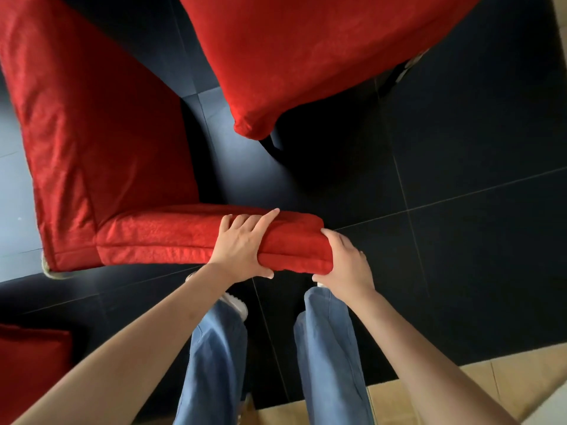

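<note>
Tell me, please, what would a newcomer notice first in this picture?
The bright red chair at the left stands out against the dark floor; the left hand and the right hand both grip the right end of its back, at the centre. A second red chair fills the top, and blue trousers show below.
</note>
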Available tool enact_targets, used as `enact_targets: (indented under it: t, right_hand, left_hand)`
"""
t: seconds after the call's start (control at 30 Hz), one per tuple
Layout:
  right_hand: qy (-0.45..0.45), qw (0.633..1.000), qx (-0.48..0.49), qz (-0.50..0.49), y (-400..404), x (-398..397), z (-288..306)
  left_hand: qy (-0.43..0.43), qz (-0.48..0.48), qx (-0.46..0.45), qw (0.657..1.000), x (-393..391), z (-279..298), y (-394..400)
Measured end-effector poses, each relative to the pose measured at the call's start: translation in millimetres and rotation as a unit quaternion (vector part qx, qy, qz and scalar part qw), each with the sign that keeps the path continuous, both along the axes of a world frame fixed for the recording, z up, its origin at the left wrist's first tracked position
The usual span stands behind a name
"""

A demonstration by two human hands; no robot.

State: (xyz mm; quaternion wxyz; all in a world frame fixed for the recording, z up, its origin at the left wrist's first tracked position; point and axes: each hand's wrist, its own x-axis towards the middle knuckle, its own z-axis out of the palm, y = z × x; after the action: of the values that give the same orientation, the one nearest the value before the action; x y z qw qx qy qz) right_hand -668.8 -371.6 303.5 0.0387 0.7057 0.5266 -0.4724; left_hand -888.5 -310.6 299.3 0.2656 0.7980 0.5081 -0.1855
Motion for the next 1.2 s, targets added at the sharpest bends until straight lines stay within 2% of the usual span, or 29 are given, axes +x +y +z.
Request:
enact_targets:
  t: [0.1,0.33,0.87,1.2]
  right_hand:
    - [-0.002,0.999,0.027,-0.029,-2.8,-3.9,-3.2]
    - [0.009,0.994,0.071,-0.081,-6.2,-7.0,-5.3]
    - [0.023,0.992,0.104,-0.062,-4.7,-5.6,-3.5]
    - [0.020,0.991,0.116,-0.064,41.1,-0.3,36.0]
  left_hand:
    - [-0.005,-0.040,0.017,0.999,-7.4,-2.8,2.5]
    - [-0.040,0.016,-0.008,0.999,-8.1,-1.8,4.6]
    - [-0.043,-0.011,0.030,0.999,-13.1,2.7,7.1]
    - [-0.060,0.002,0.049,0.997,-10.1,30.0,43.6]
